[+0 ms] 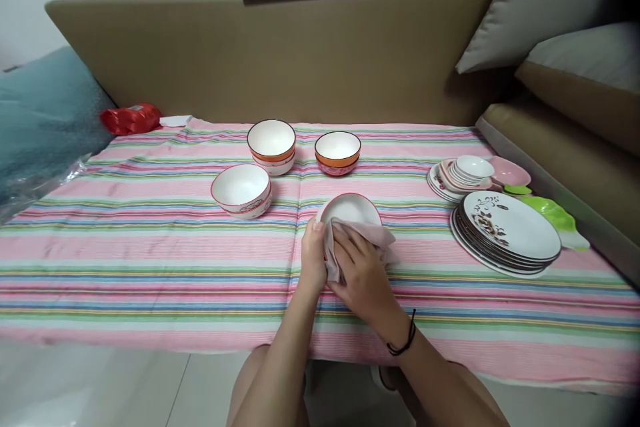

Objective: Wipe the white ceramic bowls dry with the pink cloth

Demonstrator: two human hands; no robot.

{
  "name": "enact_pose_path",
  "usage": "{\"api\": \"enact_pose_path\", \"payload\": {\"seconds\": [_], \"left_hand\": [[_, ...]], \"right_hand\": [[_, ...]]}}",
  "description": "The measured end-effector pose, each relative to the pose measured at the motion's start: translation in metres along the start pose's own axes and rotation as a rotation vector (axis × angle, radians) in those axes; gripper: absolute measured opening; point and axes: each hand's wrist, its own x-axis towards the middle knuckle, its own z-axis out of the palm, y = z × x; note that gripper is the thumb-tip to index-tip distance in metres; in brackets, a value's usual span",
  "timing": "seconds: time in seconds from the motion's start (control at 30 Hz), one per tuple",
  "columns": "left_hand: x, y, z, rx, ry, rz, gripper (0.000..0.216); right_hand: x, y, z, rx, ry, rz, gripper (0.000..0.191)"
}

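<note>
My left hand (313, 253) grips the left rim of a white bowl (353, 207) with a red edge, tilted toward me just above the striped cloth. With my right hand (363, 273) I press a pale pinkish-grey cloth (373, 232) into the bowl's near side; the fingers are bent over the cloth and part of the bowl is hidden beneath. Beyond stand white bowls with red rims (241, 187), stacked bowls with a dark rim and orange band (271, 140), and another orange-banded stack (338, 147).
On the right sit a stack of oval plates (530, 230) with brown flowers, small white dishes (470, 170), a pink bowl (510, 172) and a green dish (550, 213). A red bundle (131, 120) lies at the back left. The sofa backrest (280, 57) bounds the far side.
</note>
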Motion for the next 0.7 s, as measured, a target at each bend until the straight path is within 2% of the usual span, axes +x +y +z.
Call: {"api": "enact_pose_path", "payload": {"seconds": [0.13,0.23,0.5,0.63,0.7], "left_hand": [[-0.004,0.006,0.002,0.12,-0.148,0.068,0.038],[-0.005,0.009,0.002,0.172,-0.201,0.079,0.037],[-0.003,0.012,-0.001,0.162,-0.18,0.058,0.037],[0.0,0.014,-0.007,0.106,-0.181,-0.007,0.038],[0.001,0.014,-0.011,0.089,-0.169,-0.013,0.04]], "right_hand": [[0.0,0.0,-0.003,-0.052,-0.037,0.083,0.054],[0.002,0.0,-0.005,-0.05,-0.053,0.118,0.052],[0.001,0.004,-0.006,-0.004,-0.114,0.055,0.029],[0.0,0.004,-0.007,-0.068,-0.034,0.067,0.036],[0.0,0.002,-0.007,-0.094,-0.057,0.07,0.043]]}}
